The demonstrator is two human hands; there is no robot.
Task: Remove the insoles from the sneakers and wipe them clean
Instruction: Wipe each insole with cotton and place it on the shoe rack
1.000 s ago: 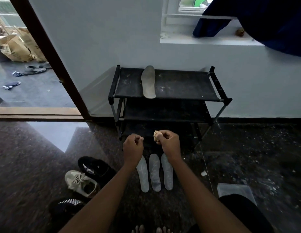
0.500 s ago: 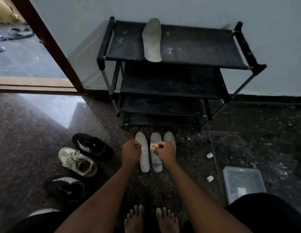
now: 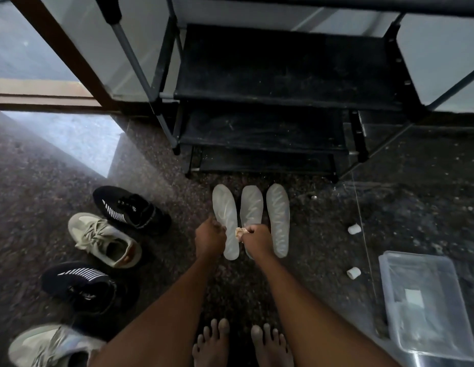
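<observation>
Three pale insoles lie side by side on the dark floor in front of the shoe rack: the left insole (image 3: 224, 207), the middle insole (image 3: 251, 203) and the right insole (image 3: 278, 218). My right hand (image 3: 257, 239) pinches a small crumpled beige wipe (image 3: 239, 231) over the heel half of the middle insole. My left hand (image 3: 209, 238) is curled at the left insole's outer edge; I cannot tell if it touches it. Two black striped sneakers (image 3: 130, 207) (image 3: 79, 284) and two beige sneakers (image 3: 106, 239) (image 3: 45, 345) sit to the left.
A black shoe rack (image 3: 257, 75) stands just beyond the insoles against the wall. At the right lies a clear plastic container (image 3: 426, 300), with two small white wads (image 3: 354, 229) (image 3: 353, 272) beside it. My bare feet (image 3: 212, 345) are below. A brown door frame (image 3: 58, 49) is far left.
My view has tipped down and moved closer, so the rack's top shelf and its insole are out of sight. Both hands have dropped from rack height to just over the insoles.
</observation>
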